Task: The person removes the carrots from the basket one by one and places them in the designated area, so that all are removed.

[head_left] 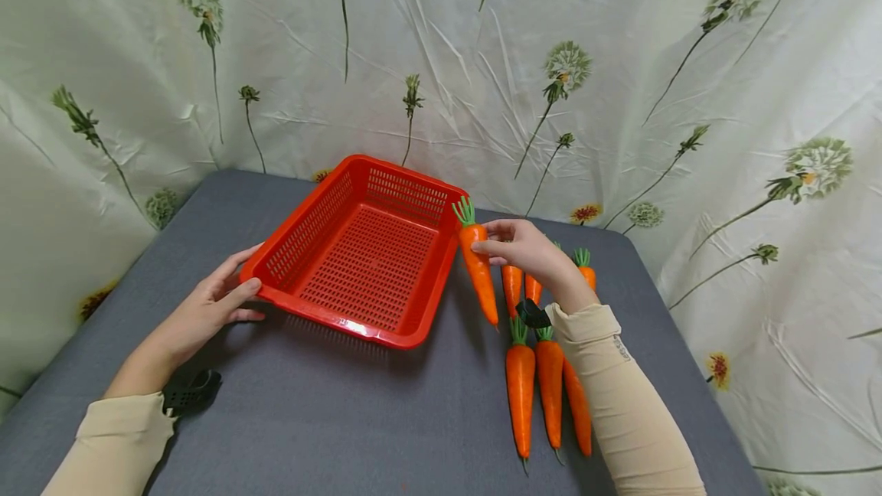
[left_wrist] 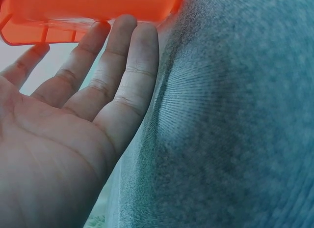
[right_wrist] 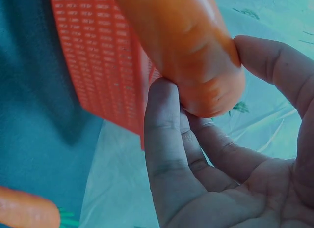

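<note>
My right hand pinches an orange carrot near its thick top, between thumb and fingers. Green stems point up and the tip hangs down, just beside the right wall of a red plastic basket. In the right wrist view the carrot's thick end sits between the fingertips. With its thumb on the rim and its fingers beneath, my left hand holds the basket's near left corner. The left wrist view has those fingers fairly straight, their tips at the basket. The basket's slotted floor shows no contents.
Several more carrots lie in rows on the grey cloth-covered table, at the right. Part of them is hidden behind my right hand and forearm. A pale curtain with a dandelion print hangs behind the table.
</note>
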Tool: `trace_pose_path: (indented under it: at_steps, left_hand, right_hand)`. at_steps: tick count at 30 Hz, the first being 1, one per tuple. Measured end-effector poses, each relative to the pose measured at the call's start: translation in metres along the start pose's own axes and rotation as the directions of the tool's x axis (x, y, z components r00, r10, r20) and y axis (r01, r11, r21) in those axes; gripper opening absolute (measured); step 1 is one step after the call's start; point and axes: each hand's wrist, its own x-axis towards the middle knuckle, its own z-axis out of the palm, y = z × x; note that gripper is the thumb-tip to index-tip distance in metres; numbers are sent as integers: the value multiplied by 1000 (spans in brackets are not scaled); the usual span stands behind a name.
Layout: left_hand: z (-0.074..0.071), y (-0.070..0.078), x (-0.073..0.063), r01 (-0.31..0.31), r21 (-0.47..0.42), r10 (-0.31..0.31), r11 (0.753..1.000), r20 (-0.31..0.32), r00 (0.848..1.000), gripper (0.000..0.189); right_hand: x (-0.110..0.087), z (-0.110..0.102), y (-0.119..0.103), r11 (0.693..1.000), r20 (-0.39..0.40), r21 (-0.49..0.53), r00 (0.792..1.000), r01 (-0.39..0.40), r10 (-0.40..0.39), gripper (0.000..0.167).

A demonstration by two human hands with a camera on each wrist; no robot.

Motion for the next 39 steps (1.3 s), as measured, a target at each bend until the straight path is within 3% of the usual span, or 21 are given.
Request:
trace_pose_path:
  at_steps: [6, 39]
  left_hand:
    - [1, 0, 0, 0, 0, 0, 1000, 6, 1000, 63]
    - [1, -2, -2, 32, 7, -32, 999, -9, 999, 64]
  right_hand:
    - [-7, -4, 15, 999, -17, -36, 1000, -21, 21, 64]
    - [-68, -46, 83, 996, -85, -18, 993, -82, 81, 72]
